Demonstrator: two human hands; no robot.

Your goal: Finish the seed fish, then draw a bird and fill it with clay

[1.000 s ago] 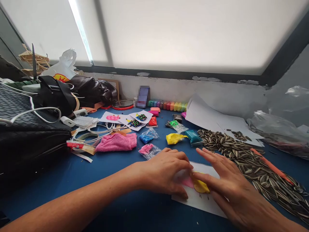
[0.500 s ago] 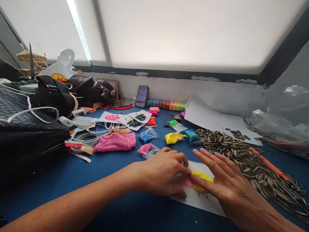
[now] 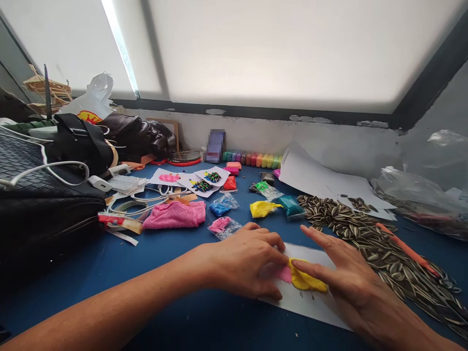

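Note:
A white paper sheet point(image 3: 292, 306) lies on the table before me, bearing flattened yellow clay point(image 3: 307, 281) and a smaller patch of pink clay point(image 3: 284, 274) joined to its left side. Short drawn lines show below the yellow. My left hand point(image 3: 252, 261) rests over the paper's left part, fingers bent and apart, partly covering the pink clay. From the right, my right hand point(image 3: 353, 278) reaches over the sheet; a fingertip touches the yellow clay's upper edge while the other fingers stretch away. Neither hand grips anything.
Sunflower seeds point(image 3: 365, 243) are heaped at right with an orange tool point(image 3: 407, 249). Clay packets, including yellow point(image 3: 263, 209), teal point(image 3: 291, 207) and blue point(image 3: 223, 204), lie ahead. A pink towel point(image 3: 175, 214), finished-looking clay pictures point(image 3: 168, 177) and a black bag point(image 3: 47, 224) are at left.
My right hand has shifted slightly, its fingers drawn closer together, and more of the yellow clay shows. The yellow clay reaches a little further right. My left hand stays put.

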